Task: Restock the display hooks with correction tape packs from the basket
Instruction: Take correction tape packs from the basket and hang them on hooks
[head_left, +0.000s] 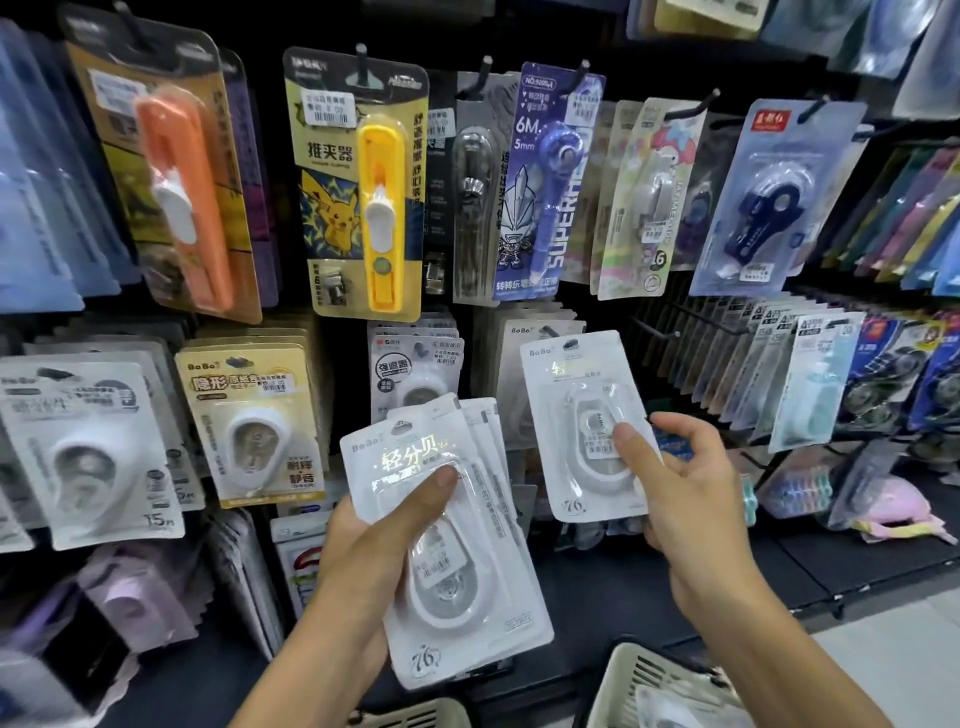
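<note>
My left hand (384, 525) grips a fanned stack of white correction tape packs (457, 582), thumb pressed on the top pack's front. My right hand (670, 478) pinches a single white correction tape pack (576, 395), held upright in front of the display with its hang hole near a hook where identical BoBo packs (540, 327) hang behind it. The cream plastic basket (623, 675) sits at the bottom right, with at least one more pack inside it.
The black display wall is crowded with hanging blister packs: a yellow clip pusher (382, 192), an orange one (182, 192), a beige BoBo tape pack (254, 426), a blue tape pack (769, 208). Bare black hooks (660, 332) project to the right. A second basket edge (415, 714) shows below.
</note>
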